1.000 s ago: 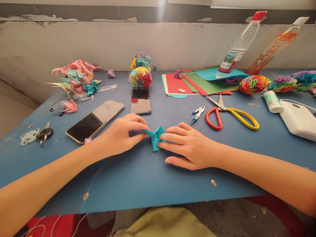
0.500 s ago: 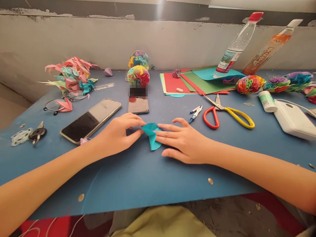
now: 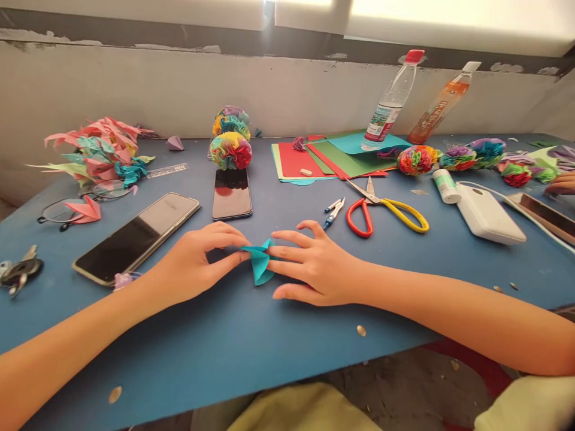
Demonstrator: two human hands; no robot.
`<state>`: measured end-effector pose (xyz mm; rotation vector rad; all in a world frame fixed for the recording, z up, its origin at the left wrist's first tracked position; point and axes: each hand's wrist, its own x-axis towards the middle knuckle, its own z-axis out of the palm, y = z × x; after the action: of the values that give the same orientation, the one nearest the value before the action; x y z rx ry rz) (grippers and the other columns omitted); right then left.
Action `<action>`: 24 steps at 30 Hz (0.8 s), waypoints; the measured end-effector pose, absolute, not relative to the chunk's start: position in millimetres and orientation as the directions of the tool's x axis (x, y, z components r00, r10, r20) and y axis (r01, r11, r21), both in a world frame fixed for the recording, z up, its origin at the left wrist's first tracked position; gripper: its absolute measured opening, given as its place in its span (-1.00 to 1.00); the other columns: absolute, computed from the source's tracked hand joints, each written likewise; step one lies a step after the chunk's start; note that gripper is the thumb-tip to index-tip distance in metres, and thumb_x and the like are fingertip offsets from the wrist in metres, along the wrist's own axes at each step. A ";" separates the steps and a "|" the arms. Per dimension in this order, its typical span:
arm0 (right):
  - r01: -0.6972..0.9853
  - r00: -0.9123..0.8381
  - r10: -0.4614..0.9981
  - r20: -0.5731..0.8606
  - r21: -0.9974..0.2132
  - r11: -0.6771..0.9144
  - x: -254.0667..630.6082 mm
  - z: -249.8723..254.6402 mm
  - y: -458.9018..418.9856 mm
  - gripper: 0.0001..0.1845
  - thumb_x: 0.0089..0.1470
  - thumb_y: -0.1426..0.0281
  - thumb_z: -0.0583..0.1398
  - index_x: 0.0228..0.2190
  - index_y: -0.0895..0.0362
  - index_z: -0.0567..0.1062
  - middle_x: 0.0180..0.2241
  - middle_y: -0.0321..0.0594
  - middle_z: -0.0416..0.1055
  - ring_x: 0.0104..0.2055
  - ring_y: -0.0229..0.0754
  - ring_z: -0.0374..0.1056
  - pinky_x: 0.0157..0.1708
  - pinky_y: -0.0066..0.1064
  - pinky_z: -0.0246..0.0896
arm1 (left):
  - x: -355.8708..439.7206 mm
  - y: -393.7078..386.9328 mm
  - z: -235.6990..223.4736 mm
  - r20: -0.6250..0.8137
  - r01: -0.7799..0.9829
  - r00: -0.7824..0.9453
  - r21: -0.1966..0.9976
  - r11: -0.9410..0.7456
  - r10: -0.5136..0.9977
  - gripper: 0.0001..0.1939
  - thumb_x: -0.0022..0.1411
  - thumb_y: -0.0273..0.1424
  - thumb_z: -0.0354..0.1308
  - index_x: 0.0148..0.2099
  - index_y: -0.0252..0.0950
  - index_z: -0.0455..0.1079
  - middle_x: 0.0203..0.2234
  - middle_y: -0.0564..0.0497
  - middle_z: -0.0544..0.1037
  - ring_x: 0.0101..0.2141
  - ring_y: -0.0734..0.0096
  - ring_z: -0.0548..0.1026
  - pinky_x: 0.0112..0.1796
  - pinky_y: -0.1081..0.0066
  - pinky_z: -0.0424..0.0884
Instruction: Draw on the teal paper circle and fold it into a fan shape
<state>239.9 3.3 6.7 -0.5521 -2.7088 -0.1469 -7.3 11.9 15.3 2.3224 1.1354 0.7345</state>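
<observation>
A piece of folded turquoise paper [image 3: 259, 266] lies on the blue table [image 3: 215, 353] between my hands, its creased flaps standing up a little. My left hand [image 3: 197, 260] pinches the paper's left corner between thumb and fingers. From the other side, my right hand [image 3: 309, 263] rests with spread fingers, the middle fingertips touching the paper's right edge and the thumb apart on the table. The fingertips hide part of that right edge.
Behind my hands lie two phones [image 3: 137, 239] [image 3: 232, 194], a compass [image 3: 335, 212], scissors [image 3: 371, 206] and coloured sheets [image 3: 291, 161]. Bottles [image 3: 386, 111], ruffled paper balls [image 3: 231, 149], a white power bank [image 3: 489, 215] and keys [image 3: 20, 272] surround them. Another person's hand [image 3: 561, 184] shows at far right.
The camera view has shifted to the right, bringing another person's hand into sight. The turquoise paper looks narrower and more folded up; my left hand still pinches its corner.
</observation>
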 end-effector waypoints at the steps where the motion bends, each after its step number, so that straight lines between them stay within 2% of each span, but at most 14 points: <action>1: 0.394 -0.849 0.347 0.398 0.040 0.918 240.4 7.1 4.6 -0.59 0.28 0.17 -0.05 -0.14 0.14 0.47 -0.07 -0.14 0.46 0.12 -0.09 0.19 0.08 -0.12 -0.19 | -7.1 12.4 14.0 0.281 0.559 0.519 0.602 -0.570 0.807 -0.82 0.23 -0.25 0.10 -0.26 -0.18 0.49 -0.30 0.02 0.54 -0.22 0.35 0.45 -0.17 0.39 0.39; 4: 0.385 -0.841 0.315 0.439 0.077 0.920 241.4 8.8 6.7 -0.65 0.29 0.28 -0.04 -0.24 0.16 0.48 -0.21 -0.19 0.49 -0.04 -0.17 0.25 -0.01 -0.20 -0.11 | -6.8 13.2 12.4 0.321 0.527 0.542 0.590 -0.612 0.777 -0.85 0.24 -0.29 0.10 -0.28 -0.15 0.49 -0.35 0.07 0.55 -0.27 0.37 0.45 -0.20 0.41 0.40; 7: 0.379 -0.853 0.298 0.429 0.115 0.918 241.5 10.2 6.5 -0.65 0.29 0.34 -0.06 -0.30 0.17 0.47 -0.31 -0.23 0.47 -0.19 -0.22 0.24 -0.11 -0.25 -0.07 | -6.7 12.8 13.8 0.343 0.523 0.559 0.560 -0.642 0.755 -0.85 0.24 -0.31 0.09 -0.31 -0.12 0.49 -0.40 0.10 0.55 -0.30 0.39 0.46 -0.23 0.43 0.41; 13: 0.362 -0.875 0.276 0.398 0.158 0.919 241.7 8.6 9.8 -0.59 0.30 0.35 -0.11 -0.39 0.17 0.45 -0.41 -0.26 0.40 -0.31 -0.24 0.16 -0.24 -0.29 -0.10 | -5.8 14.6 13.9 0.345 0.554 0.530 0.551 -0.624 0.775 -0.93 0.19 -0.29 0.16 -0.32 -0.12 0.45 -0.37 0.13 0.53 -0.30 0.36 0.47 -0.27 0.45 0.42; 17: 0.378 -0.845 0.243 0.475 0.211 0.901 243.1 7.6 14.5 -0.61 0.28 0.36 -0.07 -0.45 0.17 0.45 -0.49 -0.29 0.36 -0.38 -0.26 0.13 -0.29 -0.32 -0.12 | -5.4 14.7 11.7 0.297 0.578 0.519 0.568 -0.585 0.801 -0.90 0.19 -0.27 0.13 -0.31 -0.13 0.44 -0.34 0.11 0.52 -0.27 0.35 0.46 -0.23 0.45 0.40; 20: 0.455 -0.800 0.249 0.545 0.282 0.845 248.1 11.3 23.3 -0.60 0.27 0.37 -0.06 -0.50 0.18 0.44 -0.56 -0.31 0.33 -0.44 -0.26 0.11 -0.32 -0.32 -0.13 | -5.6 13.0 11.7 0.276 0.605 0.479 0.584 -0.541 0.833 -0.85 0.17 -0.23 0.12 -0.32 -0.15 0.45 -0.31 0.09 0.52 -0.24 0.35 0.45 -0.19 0.45 0.37; 24: 0.623 -0.721 0.374 0.584 0.309 0.719 264.2 17.0 46.9 -0.56 0.26 0.38 -0.07 -0.57 0.17 0.41 -0.62 -0.30 0.33 -0.51 -0.27 0.08 -0.33 -0.32 -0.15 | -7.2 12.9 12.0 0.239 0.628 0.468 0.587 -0.510 0.851 -0.82 0.16 -0.21 0.14 -0.29 -0.18 0.45 -0.27 0.07 0.50 -0.24 0.36 0.42 -0.21 0.44 0.35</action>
<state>264.2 46.9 17.0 -0.7605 -2.4334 -0.6828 -7.2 12.9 12.0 2.3006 1.2368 0.7188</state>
